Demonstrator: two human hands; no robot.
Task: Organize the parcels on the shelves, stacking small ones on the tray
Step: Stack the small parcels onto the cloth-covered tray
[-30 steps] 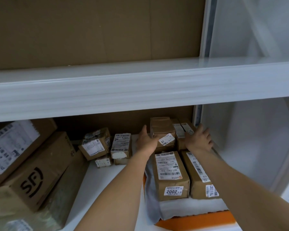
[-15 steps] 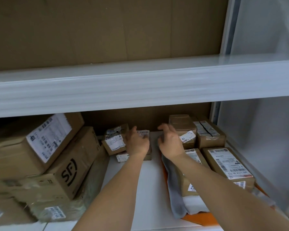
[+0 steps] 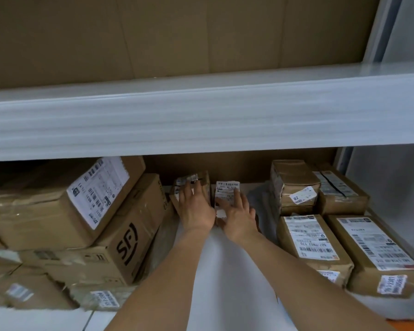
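Two small parcels stand at the back of the lower shelf. My left hand point(image 3: 196, 209) rests with spread fingers on the small brown parcel point(image 3: 202, 179). My right hand point(image 3: 237, 216) holds the small white-labelled parcel point(image 3: 226, 188) beside it, fingers on its top and thumb at its near lower edge. At the right, several brown parcels lie on the orange tray point(image 3: 393, 322), of which only a sliver shows: two long ones in front point(image 3: 313, 237) point(image 3: 373, 249) and two stacks behind point(image 3: 294, 182) point(image 3: 342, 187).
Large cartons are piled at the left, a labelled one point(image 3: 65, 204) tilted on an SF-marked carton point(image 3: 120, 235). A grey poly bag point(image 3: 261, 197) lies between my right hand and the tray parcels. The upper shelf's white edge point(image 3: 201, 115) hangs low overhead.
Both hands left the parcels on the tray and moved left to the two small parcels at the back. The view has shifted left with them.
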